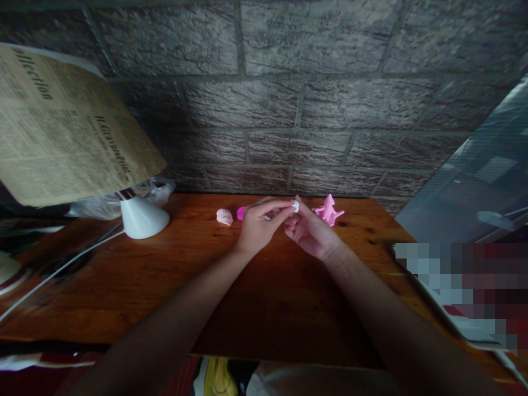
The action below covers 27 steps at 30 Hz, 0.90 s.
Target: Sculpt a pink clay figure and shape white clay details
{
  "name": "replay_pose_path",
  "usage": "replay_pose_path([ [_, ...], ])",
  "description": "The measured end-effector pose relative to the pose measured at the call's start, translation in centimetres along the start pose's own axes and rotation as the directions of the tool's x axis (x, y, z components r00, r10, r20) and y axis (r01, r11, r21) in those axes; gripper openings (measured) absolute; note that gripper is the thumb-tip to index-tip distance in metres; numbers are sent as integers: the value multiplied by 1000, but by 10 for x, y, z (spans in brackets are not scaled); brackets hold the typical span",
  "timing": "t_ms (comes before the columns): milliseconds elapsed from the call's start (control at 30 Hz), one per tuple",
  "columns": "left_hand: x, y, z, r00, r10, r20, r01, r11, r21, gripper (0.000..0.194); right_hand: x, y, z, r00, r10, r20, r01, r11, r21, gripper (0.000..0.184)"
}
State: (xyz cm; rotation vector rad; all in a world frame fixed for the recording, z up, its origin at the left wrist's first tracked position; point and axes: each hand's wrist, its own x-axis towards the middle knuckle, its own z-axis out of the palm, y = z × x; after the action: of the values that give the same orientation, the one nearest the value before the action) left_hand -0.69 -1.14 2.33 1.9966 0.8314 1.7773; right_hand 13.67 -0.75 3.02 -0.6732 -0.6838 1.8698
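A small white lump of modelling clay is held up between my hands, just above the table. My left hand pinches it from the left with thumb and fingertips. My right hand has it against the thumb and index finger, the other fingers curled in. Behind my right wrist stands a pink clay figure with a pointed top and arm-like parts sticking out. Left of my hands lies a pale pink lump of clay. A bright magenta piece is partly hidden behind my left hand.
The wooden table meets a grey brick-patterned wall. A lamp with a newsprint shade and white base stands left, its cable trailing over the table. Plastic wrapping lies behind it. A flat pale-edged object rests at right.
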Motion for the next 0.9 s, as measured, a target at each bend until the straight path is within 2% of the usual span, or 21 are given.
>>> replay_pose_path([
  [167,-1,-1,1,1000,-25,-8,25,1000,13,11,-1,-1,2,1000,-19,6,19,1000,13,30],
  [267,-1,-2,1,1000,-30,-4,30,1000,7,26,-1,1,2,999,-38,6,38,999,27,29],
  [367,-1,-3,0,1000,23,-16,-22,998,55,43,1,3,0,998,-64,22,63,998,13,28],
  [533,0,-3,-2,990,134,55,-140,980,144,21,2,4,-1,994,-98,41,99,995,-16,28],
  [600,0,-3,-2,988,147,50,-152,978,140,19,1,3,0,995,-95,39,95,995,-5,28],
  [733,-1,-2,-2,992,124,9,-124,985,123,18,-1,2,3,995,-89,46,88,996,8,26],
  [900,-2,-2,1,999,13,-44,-12,999,37,19,-2,4,3,990,-108,93,110,994,-14,25],
])
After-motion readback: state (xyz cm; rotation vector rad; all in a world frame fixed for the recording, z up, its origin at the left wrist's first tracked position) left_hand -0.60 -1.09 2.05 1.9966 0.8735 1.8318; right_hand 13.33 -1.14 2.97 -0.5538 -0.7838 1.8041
